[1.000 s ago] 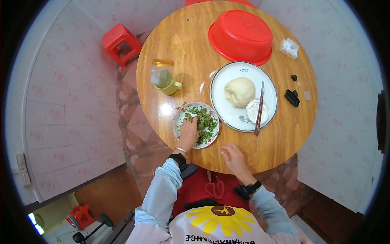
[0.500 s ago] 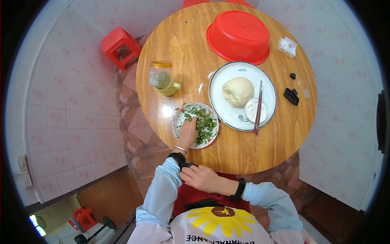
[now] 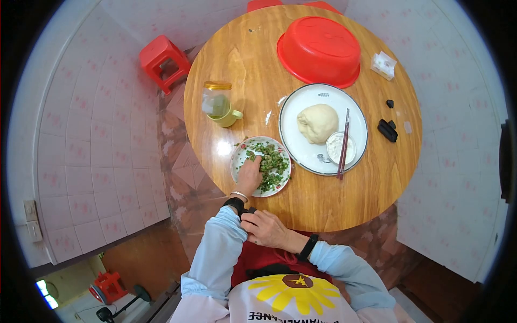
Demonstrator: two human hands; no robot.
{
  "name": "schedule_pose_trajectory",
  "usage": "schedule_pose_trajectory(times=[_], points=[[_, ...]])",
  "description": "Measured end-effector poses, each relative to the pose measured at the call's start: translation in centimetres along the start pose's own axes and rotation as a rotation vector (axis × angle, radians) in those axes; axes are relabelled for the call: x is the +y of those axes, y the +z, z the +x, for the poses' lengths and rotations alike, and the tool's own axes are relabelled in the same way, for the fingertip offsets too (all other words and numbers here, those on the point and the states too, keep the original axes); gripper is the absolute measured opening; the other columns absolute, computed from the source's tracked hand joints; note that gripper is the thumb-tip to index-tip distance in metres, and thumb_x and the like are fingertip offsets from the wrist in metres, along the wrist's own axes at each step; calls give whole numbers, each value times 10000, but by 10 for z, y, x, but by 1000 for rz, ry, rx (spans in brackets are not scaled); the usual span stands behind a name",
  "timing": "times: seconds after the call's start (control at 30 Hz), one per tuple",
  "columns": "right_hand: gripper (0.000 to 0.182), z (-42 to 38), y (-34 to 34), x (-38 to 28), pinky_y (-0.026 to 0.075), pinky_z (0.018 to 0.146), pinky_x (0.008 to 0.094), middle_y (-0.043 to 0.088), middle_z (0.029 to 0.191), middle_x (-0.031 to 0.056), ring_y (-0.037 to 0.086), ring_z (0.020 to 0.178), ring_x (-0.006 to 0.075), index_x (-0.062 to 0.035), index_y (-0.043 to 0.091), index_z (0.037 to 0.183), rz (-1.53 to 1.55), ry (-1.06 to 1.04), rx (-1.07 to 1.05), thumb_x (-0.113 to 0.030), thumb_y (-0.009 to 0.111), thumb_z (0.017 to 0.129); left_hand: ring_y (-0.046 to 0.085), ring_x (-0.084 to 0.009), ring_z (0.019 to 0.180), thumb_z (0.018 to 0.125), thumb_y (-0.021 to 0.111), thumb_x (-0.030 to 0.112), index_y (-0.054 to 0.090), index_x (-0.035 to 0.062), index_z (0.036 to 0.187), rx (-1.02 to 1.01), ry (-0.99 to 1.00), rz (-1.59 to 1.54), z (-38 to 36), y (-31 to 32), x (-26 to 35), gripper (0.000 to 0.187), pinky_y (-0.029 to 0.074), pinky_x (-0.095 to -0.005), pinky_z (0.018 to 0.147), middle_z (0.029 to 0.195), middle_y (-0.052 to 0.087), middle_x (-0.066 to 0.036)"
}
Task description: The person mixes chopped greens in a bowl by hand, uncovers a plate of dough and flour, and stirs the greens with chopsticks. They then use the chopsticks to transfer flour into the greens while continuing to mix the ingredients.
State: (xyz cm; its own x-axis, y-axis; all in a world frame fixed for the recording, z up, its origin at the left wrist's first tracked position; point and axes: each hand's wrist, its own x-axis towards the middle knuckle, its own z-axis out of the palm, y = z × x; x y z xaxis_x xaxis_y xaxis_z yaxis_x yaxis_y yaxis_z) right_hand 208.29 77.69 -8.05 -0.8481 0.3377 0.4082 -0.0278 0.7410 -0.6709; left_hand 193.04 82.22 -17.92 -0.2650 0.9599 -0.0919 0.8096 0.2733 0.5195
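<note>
My left hand (image 3: 250,175) reaches into a white plate (image 3: 235,163) of chopped green filling (image 3: 273,161). Its fingers are bent together in the filling, and whatever they hold is hidden. Just behind it, my right hand (image 3: 265,229) is closed at the left wrist, its fingers on the black wristband (image 3: 235,204) there. A large white plate (image 3: 293,153) to the right carries a ball of dough (image 3: 318,124), a small bowl of white powder (image 3: 349,149) and a pair of dark chopsticks (image 3: 343,145) lying across that bowl.
An upturned red basin (image 3: 320,51) sits at the far side of the round wooden table (image 3: 318,204). Left stand a yellow cup (image 3: 226,116) and a gold-lidded jar (image 3: 217,97). Small black items (image 3: 386,130) and a tissue box (image 3: 383,65) lie right. A red stool (image 3: 164,62) is by the wall.
The view has shifted slightly. My right wrist has moved a little left, with its fingers still at the left wrist. My left hand stays in the filling.
</note>
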Motion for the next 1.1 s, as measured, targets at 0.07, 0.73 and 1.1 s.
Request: schedule_pose_trajectory(times=[0.07, 0.73, 1.1], points=[[480, -1, 2, 5, 459, 661, 334, 516, 1038, 60, 540, 789, 220, -101, 498, 1018, -8, -5, 4, -133, 719, 593, 578, -397, 765, 677, 663, 29, 483, 56, 998, -18, -8, 7, 2, 1, -2, 369, 481, -460, 667, 801, 562, -227], [139, 45, -23, -73, 395, 555, 246, 500, 791, 13, 518, 679, 126, -84, 546, 842, 317, -616, -6, -205, 548, 773, 562, -422, 801, 693, 627, 19, 467, 50, 1086, -91, -2, -50, 4, -1, -7, 425, 465, -478, 717, 822, 558, -253], [127, 35, -11, -76, 415, 536, 241, 499, 773, 26, 528, 636, 127, -76, 525, 802, 178, -526, 71, -178, 558, 735, 558, -427, 791, 685, 598, -3, 475, 37, 1054, -52, 9, -72, 2, 2, -8, 391, 458, -486, 707, 794, 550, -262]])
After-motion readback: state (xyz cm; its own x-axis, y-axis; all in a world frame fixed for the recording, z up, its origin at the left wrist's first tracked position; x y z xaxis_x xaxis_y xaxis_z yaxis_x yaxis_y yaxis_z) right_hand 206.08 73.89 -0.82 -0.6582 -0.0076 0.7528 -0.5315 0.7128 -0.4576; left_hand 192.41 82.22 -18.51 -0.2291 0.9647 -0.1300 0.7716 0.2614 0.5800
